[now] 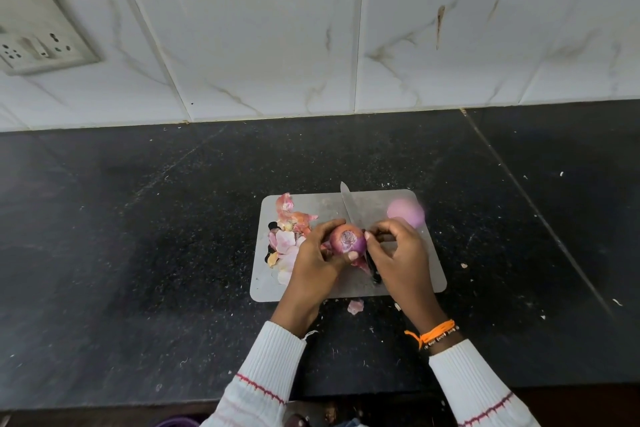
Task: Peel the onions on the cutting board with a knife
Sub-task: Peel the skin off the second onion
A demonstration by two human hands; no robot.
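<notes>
Item one: cutting board (415,284), grey, rounded corners, lying flat on the dark speckled surface (138,253) in front of me.

Item two: red onion (347,238), part-skinned, held above the middle of the board. My left hand (317,258) is curled round it, fingers over the top and thumb underneath, cut end facing me.

Item three: knife (350,204), blade pointing away from me past the onion, black handle running down under my right hand (398,253). That hand grips the handle, thumb reaching to the onion's right side. The two hands sit close together, meeting at the onion.

Item four: second onion (406,212), pale pink, apparently peeled, at the board's far right corner; blurred, so detail is uncertain.

Item five: heap of peelings (287,236), pink and papery, on the board's left part. One stray peel (355,306) lies on the surface just off the near edge.

Item six: orange thread band (433,333) on my right wrist; white ribbed sleeves on both arms.
</notes>
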